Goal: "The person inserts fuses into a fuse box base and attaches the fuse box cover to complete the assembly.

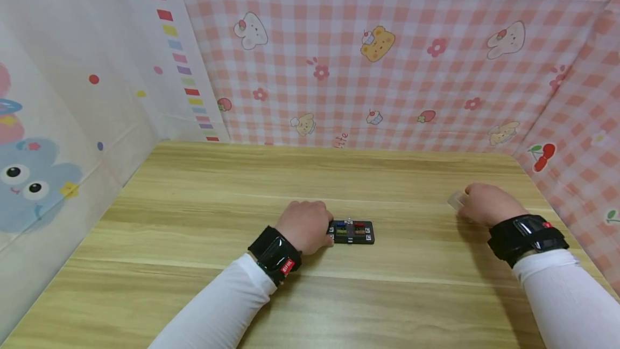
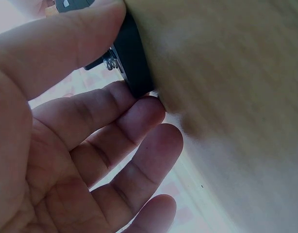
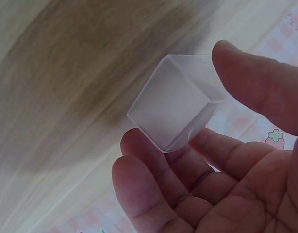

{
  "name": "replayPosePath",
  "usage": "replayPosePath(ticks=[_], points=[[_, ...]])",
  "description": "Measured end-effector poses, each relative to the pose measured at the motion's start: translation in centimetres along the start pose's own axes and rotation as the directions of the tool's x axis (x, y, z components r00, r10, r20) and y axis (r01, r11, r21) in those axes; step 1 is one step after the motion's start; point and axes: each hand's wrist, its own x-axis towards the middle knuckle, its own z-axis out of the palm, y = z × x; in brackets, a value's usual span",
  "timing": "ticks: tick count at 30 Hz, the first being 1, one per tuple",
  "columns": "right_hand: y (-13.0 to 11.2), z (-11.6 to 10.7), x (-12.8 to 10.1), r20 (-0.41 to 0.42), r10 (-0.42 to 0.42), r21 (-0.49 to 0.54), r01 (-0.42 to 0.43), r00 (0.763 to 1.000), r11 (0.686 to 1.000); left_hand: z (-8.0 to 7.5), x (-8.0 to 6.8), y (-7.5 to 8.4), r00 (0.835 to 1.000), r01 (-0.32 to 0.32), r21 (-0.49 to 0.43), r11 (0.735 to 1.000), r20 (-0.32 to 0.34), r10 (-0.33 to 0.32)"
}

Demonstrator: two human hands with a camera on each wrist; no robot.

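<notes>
A black fuse block (image 1: 351, 232) with small coloured blade fuses and metal screw terminals lies flat near the middle of the table. My left hand (image 1: 304, 226) grips its left end. In the left wrist view the thumb and index finger pinch the black base (image 2: 132, 56), while the other fingers lie loosely bent by the tabletop. Off to the right, my right hand (image 1: 489, 204) holds a clear plastic cover (image 1: 457, 200). Seen from the right wrist, this see-through, box-shaped cover (image 3: 173, 104) sits between thumb and fingers, its hollow side facing the camera.
The wood-grain table (image 1: 232, 176) carries both arms. A pink checked cloth (image 1: 411, 85) hangs along its back edge, and patterned cloth (image 1: 97, 112) closes the left side. More checked cloth (image 1: 581, 139) stands close beyond the right hand.
</notes>
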Motion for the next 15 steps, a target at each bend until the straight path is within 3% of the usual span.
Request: replayPosePath(ticks=[15], points=[[0.15,0.08,0.21,0.012,-0.018,-0.02,0.018,1.0,1.0,-0.06,-0.03,0.03,1.0,-0.001,-0.001,1.0,-0.008,0.001]])
